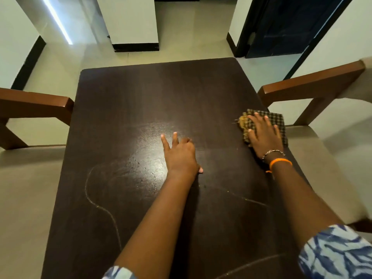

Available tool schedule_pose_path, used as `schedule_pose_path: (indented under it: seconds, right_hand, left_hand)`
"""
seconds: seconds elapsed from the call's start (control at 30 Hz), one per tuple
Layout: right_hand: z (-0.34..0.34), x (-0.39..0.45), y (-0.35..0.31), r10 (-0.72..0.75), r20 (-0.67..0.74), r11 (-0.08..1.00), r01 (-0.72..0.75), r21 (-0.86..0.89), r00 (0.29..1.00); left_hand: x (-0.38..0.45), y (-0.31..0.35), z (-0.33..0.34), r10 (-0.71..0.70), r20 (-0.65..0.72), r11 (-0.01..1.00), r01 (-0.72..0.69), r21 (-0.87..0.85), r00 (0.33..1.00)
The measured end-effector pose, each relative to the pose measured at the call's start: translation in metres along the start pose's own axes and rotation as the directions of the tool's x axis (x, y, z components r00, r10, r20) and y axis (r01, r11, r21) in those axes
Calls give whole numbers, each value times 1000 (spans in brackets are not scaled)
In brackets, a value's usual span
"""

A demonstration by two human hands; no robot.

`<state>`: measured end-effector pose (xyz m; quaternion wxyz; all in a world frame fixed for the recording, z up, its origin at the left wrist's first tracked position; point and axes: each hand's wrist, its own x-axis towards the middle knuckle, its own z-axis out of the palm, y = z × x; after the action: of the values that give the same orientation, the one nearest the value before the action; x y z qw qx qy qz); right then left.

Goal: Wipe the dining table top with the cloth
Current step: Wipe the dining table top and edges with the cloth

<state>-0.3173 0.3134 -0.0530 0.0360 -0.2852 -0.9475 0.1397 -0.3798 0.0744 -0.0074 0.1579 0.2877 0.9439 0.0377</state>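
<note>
Left hand [181,156] braces table [124,101]; right hand [263,135] presses cloth [277,121].

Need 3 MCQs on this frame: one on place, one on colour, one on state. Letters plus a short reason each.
1. Where is the cloth on the table?
A. near the right edge
B. at the far left corner
C. in the centre

2. What colour is the thread band on the right wrist?
A. green
B. orange
C. white

3. What is the left hand doing?
A. gripping the cloth
B. lifted clear of the table
C. resting open on the table top

Answers:
1 A, the cloth lies by the right edge, next to the chair.
2 B, the band is orange, beside a metal bracelet.
3 C, its fingers are spread on bare wood, while the right hand presses the cloth.
</note>
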Motion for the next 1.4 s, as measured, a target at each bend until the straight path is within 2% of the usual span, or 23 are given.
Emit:
schedule_pose_path:
  seconds: [0.2, 0.27, 0.37, 0.47, 0.57, 0.63, 0.73, 0.9, 1.0, 1.13, 1.27, 1.4]
  right_hand:
    - [-1, 1, -8, 152, -21, 988, -151, 24, 988]
    - [5, -1, -30, 140, -12, 990, -140, 13, 990]
    - [24, -5, -85, -61, 67, 998, 60, 21, 996]
    - [44, -8, -134, -295, 144, 955, 291, 48, 945]
    - [42, 1, -130, -389, 170, 920, 390, 32, 905]
    - [35, 9, -108, -407, 154, 913, 405, 42, 900]
    - [21, 28, -64, -298, 120, 955, 296, 38, 947]
    - [-4, 49, 7, -7, 70, 1000, 7, 3, 998]
    - [-7, 44, 18, 98, 40, 995, -99, 7, 994]
    - [2, 20, 0, 127, 3, 992, -127, -2, 992]
    - [12, -14, -45, 12, 30, 1000, -12, 8, 999]
    - [33, -55, -100, -247, 106, 969, 248, 7, 963]
  left_hand:
    - [-2, 7, -1, -19, -28, 998, 21, 64, 999]
    - [-4, 6, 1, -11, -47, 997, 15, 73, 999]
    - [-5, 5, 3, -17, -51, 997, 21, 69, 999]
    - [-4, 7, 4, -33, -42, 998, 35, 57, 999]
    - [-6, 8, 2, -40, -18, 996, 42, 83, 999]
    - [-6, 8, 1, -41, -8, 995, 41, 92, 999]
    - [-6, 9, -1, -50, 7, 996, 49, 77, 999]
    - [-7, 7, 1, -71, 3, 997, 71, 23, 997]
    - [-7, 8, 2, -73, -3, 997, 73, 10, 997]
    - [-5, 7, 4, -70, 5, 997, 70, 18, 998]
    - [-6, 7, 6, -65, -7, 998, 65, 25, 998]
    - [-5, 8, 7, -70, -16, 997, 71, 27, 997]
